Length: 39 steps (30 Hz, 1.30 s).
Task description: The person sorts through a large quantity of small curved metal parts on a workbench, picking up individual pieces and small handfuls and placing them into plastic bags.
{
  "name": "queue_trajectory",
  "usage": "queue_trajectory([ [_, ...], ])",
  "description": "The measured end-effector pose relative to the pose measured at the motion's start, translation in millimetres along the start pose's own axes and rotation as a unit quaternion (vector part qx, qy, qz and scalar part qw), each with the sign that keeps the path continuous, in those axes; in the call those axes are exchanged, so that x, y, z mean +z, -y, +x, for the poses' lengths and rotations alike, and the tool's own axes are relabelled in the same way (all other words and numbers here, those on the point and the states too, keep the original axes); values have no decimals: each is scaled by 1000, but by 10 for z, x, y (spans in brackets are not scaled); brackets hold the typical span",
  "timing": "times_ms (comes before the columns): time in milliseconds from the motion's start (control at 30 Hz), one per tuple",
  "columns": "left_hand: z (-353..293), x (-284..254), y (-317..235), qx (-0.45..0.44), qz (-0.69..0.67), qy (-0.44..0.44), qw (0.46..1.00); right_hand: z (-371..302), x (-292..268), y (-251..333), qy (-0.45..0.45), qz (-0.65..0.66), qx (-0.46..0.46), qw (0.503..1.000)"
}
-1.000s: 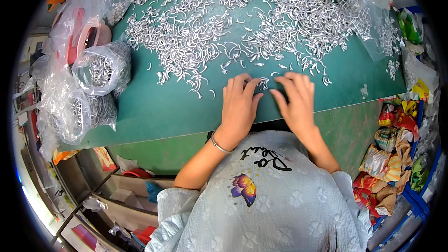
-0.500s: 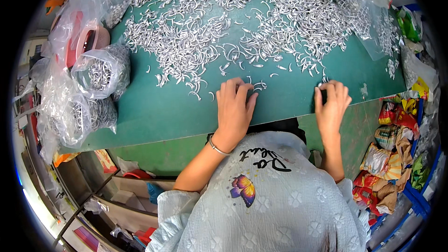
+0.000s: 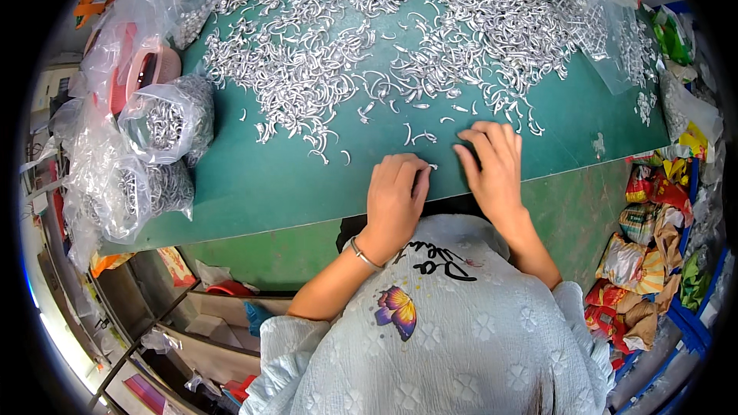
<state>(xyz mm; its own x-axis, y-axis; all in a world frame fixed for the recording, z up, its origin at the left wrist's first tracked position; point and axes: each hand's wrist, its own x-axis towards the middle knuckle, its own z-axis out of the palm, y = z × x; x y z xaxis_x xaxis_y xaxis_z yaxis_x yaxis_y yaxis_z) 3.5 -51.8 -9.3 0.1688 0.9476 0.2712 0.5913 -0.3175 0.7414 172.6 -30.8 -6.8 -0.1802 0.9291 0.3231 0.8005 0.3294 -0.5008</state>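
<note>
While the green table [image 3: 254,200] fills most of the view, scattered silver pieces [image 3: 300,81] cover its far part. Right hand [image 3: 496,165] has swung back from farther right, thumb and fingers apart, nothing visible between. Left hand [image 3: 392,188], drawn nearer the table's front edge, pinches one small curved piece [image 3: 433,167]; both hands now flank that single item.
</note>
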Motion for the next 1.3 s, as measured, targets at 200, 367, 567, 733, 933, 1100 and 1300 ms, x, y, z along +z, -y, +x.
queue_trajectory([
  [200,-48,2,67,4,-18,-9,1000,42,144,75,14,1,-6,1000],
  [367,13,-28,-2,-28,36,-9,999,-38,-33,-11,-8,38,0,999],
  [567,35,-32,15,-11,64,-27,998,92,163,78,-11,25,-14,1000],
  [733,-203,-257,123,-74,104,-47,991,10,46,140,28,34,-38,998],
  [933,-268,-301,189,-113,117,-84,983,77,305,508,95,105,-102,985],
  [1100,-215,-340,145,-59,149,-29,987,170,351,351,45,132,-72,988],
  [1300,-259,-391,346,-46,73,-75,993,476,319,435,71,108,-73,989],
])
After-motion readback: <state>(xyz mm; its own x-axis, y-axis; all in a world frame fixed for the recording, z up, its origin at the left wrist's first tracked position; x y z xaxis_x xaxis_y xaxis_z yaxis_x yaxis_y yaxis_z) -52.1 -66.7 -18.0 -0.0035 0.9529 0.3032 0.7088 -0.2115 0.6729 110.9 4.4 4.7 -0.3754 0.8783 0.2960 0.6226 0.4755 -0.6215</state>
